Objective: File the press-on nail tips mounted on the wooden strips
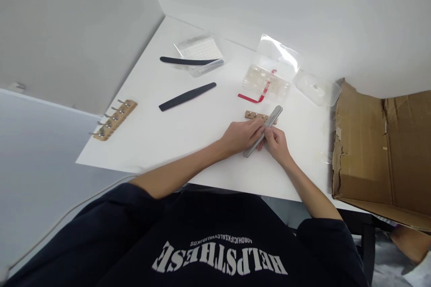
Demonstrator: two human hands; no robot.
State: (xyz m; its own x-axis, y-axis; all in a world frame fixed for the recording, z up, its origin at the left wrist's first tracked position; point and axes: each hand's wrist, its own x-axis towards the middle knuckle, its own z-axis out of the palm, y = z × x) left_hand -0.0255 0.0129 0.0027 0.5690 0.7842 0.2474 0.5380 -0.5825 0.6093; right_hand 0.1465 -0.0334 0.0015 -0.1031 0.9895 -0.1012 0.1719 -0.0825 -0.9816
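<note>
Head view: both grips are clamped on the gray nail file, left hand and right hand meeting about mid-length, right of centre & nearer the front edge of the white counter; file's slanted, one end twd the far edge, the other twd the front. Can't tell if anything small is pinched b/w the hands. Main risk: hands sit v. close on a narrow bar, so a slip could scrape skin or drop the file. Just beyond, the small wooden peg strip is partly hidden by hands & file; a low knuckle might knock it askew. Twd the far edge, the open clear case has a bent red strip across it, poking out frontward, so a careless reach could snag it & tip the case. Straight black nail file, left of centre, is prob. safe; the curved black file rests across a clear packet nr the far-left corner & might slide if that's tugged. Second wooden peg strip hugs the left edge, so a wide left arm swing could knock it off. Cardboard box at the right edge = less elbow room.
</note>
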